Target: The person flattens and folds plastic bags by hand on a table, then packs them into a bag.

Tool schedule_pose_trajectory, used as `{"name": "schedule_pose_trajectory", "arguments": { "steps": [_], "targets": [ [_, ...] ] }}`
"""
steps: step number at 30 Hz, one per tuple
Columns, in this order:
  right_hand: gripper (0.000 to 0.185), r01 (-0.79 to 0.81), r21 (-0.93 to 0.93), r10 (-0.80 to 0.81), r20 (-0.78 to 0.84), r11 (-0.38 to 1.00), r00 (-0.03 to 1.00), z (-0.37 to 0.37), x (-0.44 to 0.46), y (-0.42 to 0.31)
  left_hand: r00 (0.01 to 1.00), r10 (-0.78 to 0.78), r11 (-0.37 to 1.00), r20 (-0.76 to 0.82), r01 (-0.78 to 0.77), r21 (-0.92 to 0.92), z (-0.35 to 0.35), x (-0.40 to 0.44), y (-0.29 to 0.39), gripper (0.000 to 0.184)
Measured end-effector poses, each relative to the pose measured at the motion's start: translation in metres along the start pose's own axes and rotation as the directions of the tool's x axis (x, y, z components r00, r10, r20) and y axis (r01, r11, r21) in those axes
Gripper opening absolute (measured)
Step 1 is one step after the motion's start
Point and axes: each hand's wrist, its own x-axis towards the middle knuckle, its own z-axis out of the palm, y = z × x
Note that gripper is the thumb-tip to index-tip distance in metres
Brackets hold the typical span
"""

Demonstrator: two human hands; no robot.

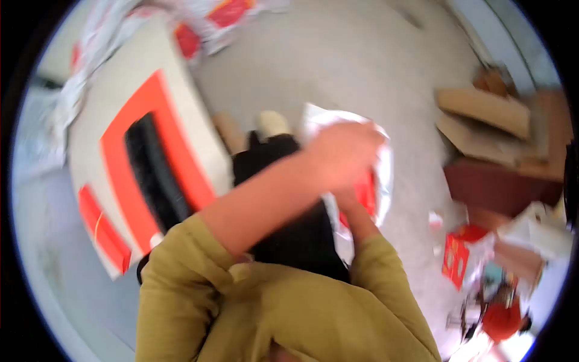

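A white and red plastic bag [383, 175] is in front of my lap, on the right side of my legs. My left hand [341, 154] reaches across over the bag's upper part. It is smeared by motion, so its grip on the bag does not show clearly. My right hand [345, 198] comes in from below at the bag's near side, partly covered by the left hand, with its fingers hidden. What the bag contains cannot be made out.
At left a pale table [196, 133] bears an orange-red sheet [117, 163], a long black fuzzy piece [154, 172] and a red bundle [104, 229]. White and red bags [211, 27] lie beyond it. Cardboard [482, 114] and a red box [456, 256] stand right. A person in red [502, 320] is at lower right.
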Motion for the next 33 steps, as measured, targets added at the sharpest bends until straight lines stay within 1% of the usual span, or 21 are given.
{"name": "schedule_pose_trajectory", "arguments": {
  "steps": [1,2,3,4,5,6,7,8,9,10,11,12,13,14,15,17,20,24,28,31,33],
  "targets": [
    [0.056,0.02,-0.001,-0.02,-0.058,1.0,0.998,0.001,0.002,0.003,0.986,0.158,0.985,-0.057,-0.162,-0.062,0.01,-0.015,-0.005,0.022],
    [0.055,0.027,0.006,-0.026,-0.158,1.0,0.987,0.003,-0.004,0.008,0.965,0.224,0.974,-0.137,-0.228,-0.014,0.007,-0.036,-0.002,0.022],
    [0.055,0.038,0.03,-0.029,-0.257,0.999,0.966,0.005,-0.009,0.013,0.991,0.134,0.987,-0.028,-0.136,-0.084,-0.02,-0.059,0.004,0.023],
    [0.054,0.044,0.069,-0.018,-0.351,0.997,0.936,0.005,-0.015,0.019,0.946,0.193,0.981,-0.259,-0.187,0.049,-0.023,-0.089,-0.004,0.024],
    [0.053,0.056,0.123,0.003,-0.439,0.991,0.899,0.006,-0.018,0.022,0.842,0.292,0.954,-0.453,-0.224,0.2,-0.024,-0.118,-0.014,0.026],
    [0.053,0.063,0.207,0.051,-0.503,0.976,0.863,0.009,-0.023,0.027,0.885,0.226,0.96,-0.406,-0.131,0.247,-0.039,-0.149,-0.024,0.029],
    [0.051,0.064,0.395,0.156,-0.5,0.916,0.852,0.002,-0.026,0.026,0.846,0.209,0.959,-0.49,-0.08,0.272,-0.053,-0.18,-0.036,0.032],
    [0.051,0.059,0.437,0.217,-0.554,0.897,0.804,0.01,-0.029,0.029,0.893,0.015,0.967,-0.449,0.101,0.233,-0.077,-0.216,-0.037,0.032],
    [0.051,0.062,0.479,0.276,-0.603,0.876,0.748,0.017,-0.031,0.031,0.84,-0.112,0.896,-0.532,0.316,0.311,-0.085,-0.256,-0.052,0.034],
    [0.048,0.058,0.452,0.266,-0.62,0.89,0.738,0.002,-0.034,0.027,0.764,-0.236,0.777,-0.601,0.519,0.355,-0.093,-0.295,-0.067,0.037],
    [0.045,0.048,0.426,0.261,-0.636,0.903,0.726,-0.004,-0.036,0.025,0.667,-0.197,0.731,-0.718,0.589,0.346,-0.098,-0.342,-0.085,0.041],
    [0.047,0.092,0.517,0.295,-0.616,0.851,0.731,-0.007,-0.034,0.025,0.495,-0.373,0.615,-0.785,0.765,0.191,-0.108,-0.382,-0.081,0.048],
    [0.048,0.129,0.604,0.332,-0.59,0.787,0.736,-0.012,-0.032,0.026,0.342,-0.39,0.447,-0.855,0.882,0.149,-0.1,-0.431,-0.104,0.048],
    [0.049,0.161,0.683,0.368,-0.559,0.712,0.743,-0.018,-0.029,0.026,0.235,-0.38,0.37,-0.895,0.925,0.085,-0.092,-0.487,-0.13,0.052],
    [0.049,0.22,0.663,0.335,-0.602,0.716,0.725,-0.025,-0.024,0.023,0.128,-0.36,0.297,-0.924,0.955,0.016,-0.09,-0.536,-0.146,0.057],
    [0.047,0.328,0.619,0.277,-0.679,0.713,0.68,-0.043,-0.02,0.017,-0.159,-0.505,-0.055,-0.848,0.987,-0.152,-0.091,-0.59,-0.138,0.066],
    [0.047,0.308,0.585,0.292,-0.712,0.751,0.638,-0.073,-0.02,-0.001,-0.307,-0.709,-0.114,-0.635,0.938,-0.326,-0.084,-0.623,-0.135,0.072],
    [0.047,0.346,0.65,0.34,-0.692,0.676,0.637,-0.109,-0.025,-0.031,-0.258,-0.726,-0.121,-0.637,0.961,-0.251,-0.077,-0.611,-0.131,0.063],
    [0.047,0.324,0.682,0.392,-0.674,0.656,0.626,-0.137,-0.041,-0.068,-0.285,-0.776,-0.194,-0.563,0.957,-0.216,-0.084,-0.599,-0.126,0.056],
    [0.046,0.413,0.741,0.413,-0.651,0.53,0.637,-0.163,-0.058,-0.109,-0.272,-0.793,-0.209,-0.545,0.962,-0.176,-0.091,-0.601,-0.124,0.048],
    [0.046,0.506,0.748,0.364,-0.656,0.429,0.662,-0.178,-0.065,-0.144,-0.256,-0.831,-0.211,-0.494,0.967,-0.145,-0.11,-0.606,-0.111,0.044]
  ]
}}
